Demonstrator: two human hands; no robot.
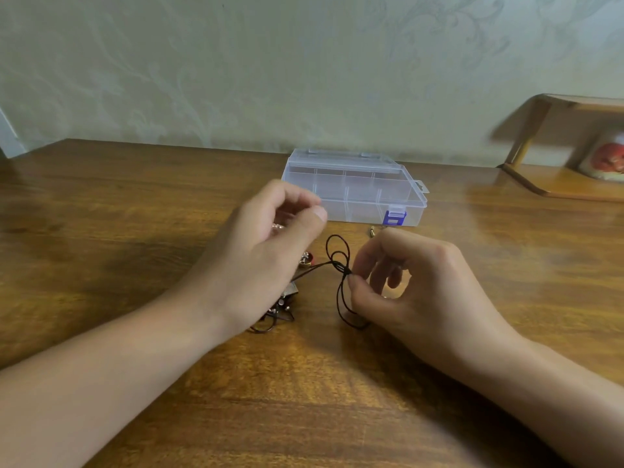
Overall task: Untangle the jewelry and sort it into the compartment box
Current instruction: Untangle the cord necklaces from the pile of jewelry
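A black cord (339, 265) is looping up off the wooden table (135, 214) in the middle of the view, its knot sitting between the two hands. The right hand (415, 285) is lying at three o'clock from the knot, with thumb and forefinger pinching the cord right at the knot and the other fingers curling loosely behind. From there one strand is running toward nine o'clock and disappearing under the left hand (266, 251), while two loops are hanging down toward six o'clock beside the right thumb. The left hand is hovering over a small heap of jewelry (278, 312), hiding most of it; its fingers are curling in with the thumb tip meeting the forefinger, and a small shiny piece is showing inside the curl, though I cannot tell whether the hand is actually gripping it or the cord. A red-and-gold bead (306, 259) is peeking out just beside the left hand, at nine o'clock from the knot. At twelve o'clock, beyond both hands, a clear plastic compartment box (358, 184) with a blue latch is sitting closed on the table. A small metal clasp (372, 230) is lying just in front of the box. A wooden shelf (557, 177) is standing at two o'clock against the wall.
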